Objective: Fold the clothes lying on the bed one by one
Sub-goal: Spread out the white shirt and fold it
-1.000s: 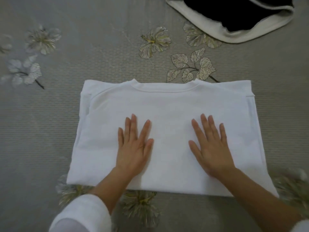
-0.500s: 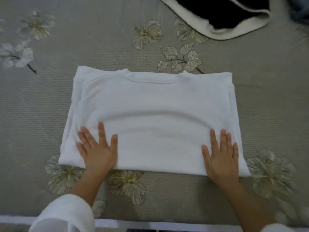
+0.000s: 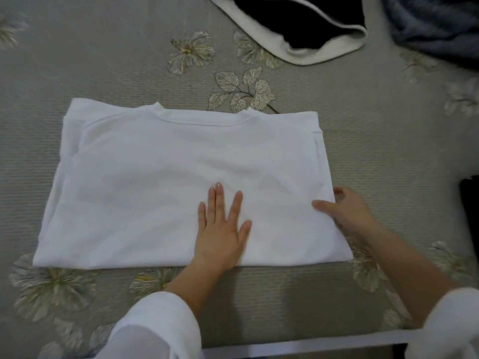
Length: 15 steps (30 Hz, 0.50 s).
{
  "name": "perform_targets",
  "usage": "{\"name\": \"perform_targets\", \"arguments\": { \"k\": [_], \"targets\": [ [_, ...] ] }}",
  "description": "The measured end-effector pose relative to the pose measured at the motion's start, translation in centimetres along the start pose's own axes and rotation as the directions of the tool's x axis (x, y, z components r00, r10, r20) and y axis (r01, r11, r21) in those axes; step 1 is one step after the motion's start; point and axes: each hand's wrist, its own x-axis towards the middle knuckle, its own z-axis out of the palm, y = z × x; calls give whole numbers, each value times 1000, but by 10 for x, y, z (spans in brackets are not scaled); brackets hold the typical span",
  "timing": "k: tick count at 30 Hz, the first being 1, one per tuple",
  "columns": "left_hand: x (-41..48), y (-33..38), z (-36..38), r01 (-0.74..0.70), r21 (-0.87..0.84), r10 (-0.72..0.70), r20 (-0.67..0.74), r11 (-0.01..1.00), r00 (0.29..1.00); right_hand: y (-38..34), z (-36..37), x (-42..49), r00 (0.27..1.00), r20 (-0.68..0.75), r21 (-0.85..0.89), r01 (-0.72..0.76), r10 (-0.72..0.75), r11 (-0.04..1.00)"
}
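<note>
White shirt: lies flat on the bed, folded into a wide rectangle. Its collar faces the far side and its lower fold runs along the near side. The sleeves are tucked in at both side edges.

Left hand: released and flat, with the fingers straight and spread. The palm presses on the shirt just right of its middle, close to the near fold, and the wrist crosses that fold.

Right hand: at the shirt's right edge, about halfway between the middle and the near corner. The thumb lies on top of the fabric. The fingers are curled at the edge and appear to pinch it, though their tips are partly hidden, so the grasp is not certain.

Both forearms are bare, with white sleeves pushed back toward the elbows.

Bed covering: grey ribbed fabric printed with pale flowers and leaves.

Other items: a black garment with white trim lies at the far edge, well apart from the shirt. A blue-grey fabric sits at the far right corner. A dark object shows at the right border, cut off by the frame and not identifiable.
</note>
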Motion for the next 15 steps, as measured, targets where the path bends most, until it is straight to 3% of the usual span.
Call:
{"name": "perform_targets", "arguments": {
  "k": [2, 5, 8, 9, 11, 13, 15],
  "targets": [
    [1, -4, -3, -15, -32, 17, 38, 999, 999, -18, -8, 0, 997, 64, 1, -40, 39, 999],
    [7, -9, -16, -31, -162, 56, 156, 986, 986, -56, -16, -15, 961, 271, -36, -49, 56, 998],
    [11, -25, -43, 4, -450, 130, 268, 893, 955, -101, -13, -35, 897, 440, -139, 21, 43, 990],
    [11, -33, -54, 61, -583, 142, 295, 810, 945, -117, -8, -42, 873, 486, -154, 35, 45, 987],
    [6, -53, -75, 242, -810, 99, 344, 534, 934, -148, 9, -55, 838, 544, -142, 45, 40, 989],
    [-2, -77, -93, 375, -904, 32, 390, 203, 920, -177, 33, -69, 819, 574, -100, 63, 6, 993],
    [-9, -100, -105, 410, -912, 33, 409, -24, 912, -202, 60, -84, 803, 593, -18, 81, -54, 997]
  ]
}}
